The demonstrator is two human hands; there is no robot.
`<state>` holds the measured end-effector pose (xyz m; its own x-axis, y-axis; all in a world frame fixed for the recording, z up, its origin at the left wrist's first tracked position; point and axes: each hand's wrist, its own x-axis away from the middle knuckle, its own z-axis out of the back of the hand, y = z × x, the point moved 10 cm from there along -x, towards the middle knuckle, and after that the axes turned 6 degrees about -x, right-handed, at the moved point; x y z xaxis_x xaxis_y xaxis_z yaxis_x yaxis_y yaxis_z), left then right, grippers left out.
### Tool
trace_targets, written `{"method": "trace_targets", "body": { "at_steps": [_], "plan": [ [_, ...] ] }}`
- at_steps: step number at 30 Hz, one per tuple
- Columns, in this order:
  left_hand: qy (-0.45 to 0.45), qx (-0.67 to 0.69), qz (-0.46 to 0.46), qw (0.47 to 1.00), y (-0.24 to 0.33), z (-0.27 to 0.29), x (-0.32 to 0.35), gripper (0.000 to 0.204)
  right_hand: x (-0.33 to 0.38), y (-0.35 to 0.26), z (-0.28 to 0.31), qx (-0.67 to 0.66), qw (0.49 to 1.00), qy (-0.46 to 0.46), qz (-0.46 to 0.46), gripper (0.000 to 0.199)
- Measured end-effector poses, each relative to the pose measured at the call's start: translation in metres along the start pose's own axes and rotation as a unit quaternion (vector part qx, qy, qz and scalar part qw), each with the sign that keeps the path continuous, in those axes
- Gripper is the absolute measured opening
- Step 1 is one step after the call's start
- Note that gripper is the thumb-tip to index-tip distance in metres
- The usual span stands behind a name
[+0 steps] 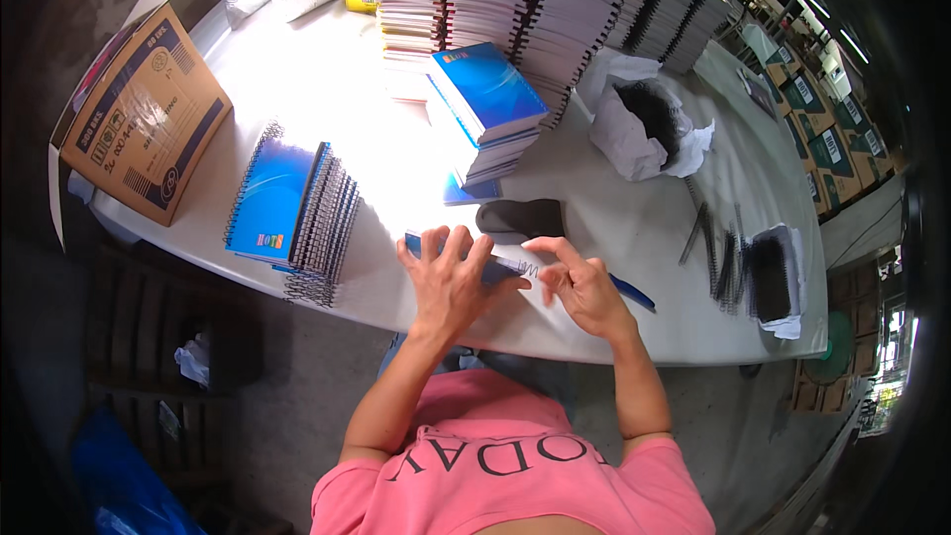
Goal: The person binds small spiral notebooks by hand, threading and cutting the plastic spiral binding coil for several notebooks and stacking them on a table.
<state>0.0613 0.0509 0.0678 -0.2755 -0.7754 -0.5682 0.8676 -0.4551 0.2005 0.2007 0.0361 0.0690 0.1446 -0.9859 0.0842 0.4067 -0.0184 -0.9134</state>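
My left hand (448, 282) is closed over a small blue notebook (412, 241) at the table's near edge, its fingers curled across the cover and hiding most of it. At the notebook's right end a dark wire spiral (532, 269) sticks out. Beside that spiral is my right hand (584, 292), index finger and thumb apart; the fingertips are slightly blurred. A curved blue handle (634, 292) lies just right of this hand, partly covered by it. Beyond both hands rests a dark grey, rounded flat object (520, 218).
Spiral-bound blue notebooks (277, 200) are stacked at left, beside an open cardboard box (149, 119). Unbound blue-covered booklets (485, 99) stand ahead, before tall stacks of bound books (485, 0). Paper-wrapped dark coils (649, 124) and loose spirals (726, 263) lie right.
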Motion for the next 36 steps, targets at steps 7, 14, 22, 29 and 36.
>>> {"method": "trace_targets", "body": {
  "at_steps": [7, 14, 22, 29, 36],
  "plan": [
    [-0.03, 0.025, -0.002, 0.999, 0.0, 0.003, -0.003, 0.046, -0.002, 0.011, 0.003, -0.11, 0.991, 0.012, 0.079, 0.018],
    [-0.027, 0.019, 0.005, 0.999, 0.001, 0.002, -0.004, 0.045, 0.012, -0.024, 0.018, 0.097, 0.952, 0.139, 0.256, 0.014],
    [-0.052, 0.031, 0.005, 0.998, -0.001, 0.003, -0.004, 0.045, -0.001, 0.018, -0.002, -0.046, 0.996, -0.068, -0.038, 0.02],
    [-0.022, 0.039, -0.004, 0.999, -0.003, 0.002, 0.002, 0.044, 0.006, -0.011, 0.004, 0.02, 0.989, 0.03, 0.147, 0.024],
    [-0.03, 0.094, -0.006, 0.995, -0.009, 0.003, 0.002, 0.044, -0.029, -0.016, 0.011, 0.099, 0.98, -0.036, 0.168, 0.028]
  ]
}}
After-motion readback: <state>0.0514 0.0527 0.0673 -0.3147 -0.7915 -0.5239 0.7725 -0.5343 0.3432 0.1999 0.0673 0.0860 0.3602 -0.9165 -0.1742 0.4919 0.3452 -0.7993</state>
